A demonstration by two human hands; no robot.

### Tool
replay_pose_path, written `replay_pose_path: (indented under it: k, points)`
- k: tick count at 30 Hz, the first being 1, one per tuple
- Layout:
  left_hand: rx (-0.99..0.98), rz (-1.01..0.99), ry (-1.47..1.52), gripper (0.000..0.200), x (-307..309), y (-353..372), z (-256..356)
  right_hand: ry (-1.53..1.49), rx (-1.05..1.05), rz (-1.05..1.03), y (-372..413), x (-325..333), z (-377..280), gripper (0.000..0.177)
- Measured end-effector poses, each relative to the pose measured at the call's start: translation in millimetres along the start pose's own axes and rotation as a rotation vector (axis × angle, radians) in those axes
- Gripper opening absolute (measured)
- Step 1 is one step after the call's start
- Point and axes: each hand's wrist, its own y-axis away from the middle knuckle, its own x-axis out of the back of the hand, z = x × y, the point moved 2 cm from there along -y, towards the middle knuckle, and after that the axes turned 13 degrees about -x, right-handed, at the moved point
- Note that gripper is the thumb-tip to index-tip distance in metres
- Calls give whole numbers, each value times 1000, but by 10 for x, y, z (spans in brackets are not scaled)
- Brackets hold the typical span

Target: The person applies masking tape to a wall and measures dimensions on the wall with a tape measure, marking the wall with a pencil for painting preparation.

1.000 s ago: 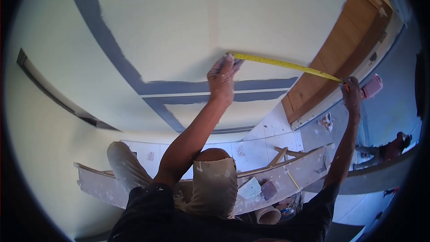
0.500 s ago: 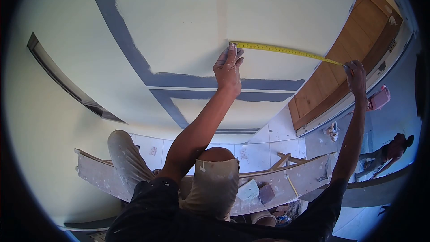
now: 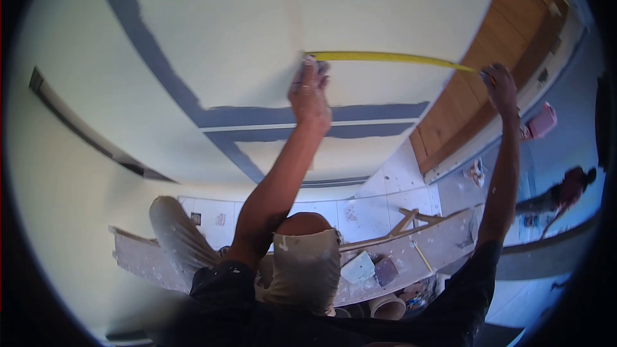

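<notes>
A yellow tape measure blade [image 3: 392,57] stretches across a cream wall panel [image 3: 225,38] toward a wooden door. My left hand [image 3: 310,96] is closed on the free end of the blade, thumb up, against the panel. At the other end, my right hand [image 3: 500,90] is closed round the tape measure's body, mostly hidden by the fingers; a bit of orange shows. Grey painted bands [image 3: 257,116] with a thin pale line between them cross the panel below my left hand.
My knees are above a paint-spattered plank [image 3: 443,244] bearing a pale block [image 3: 358,268], a dark block [image 3: 385,271] and a thin stick [image 3: 422,256]. A bucket [image 3: 387,307] stands below. Right of the wooden door [image 3: 498,32] are a pink container [image 3: 541,121] and another person [image 3: 569,193].
Both hands have shifted left and slightly up in view, as has the tape. The blade looks turned, its markings less readable. The other person's posture has changed slightly.
</notes>
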Motion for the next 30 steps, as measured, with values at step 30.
replay_pose_path:
  k: [30]
  points:
    - [-52,-104,-26,37,31,-46,51,71,-92,10,-87,-175,-29,17]
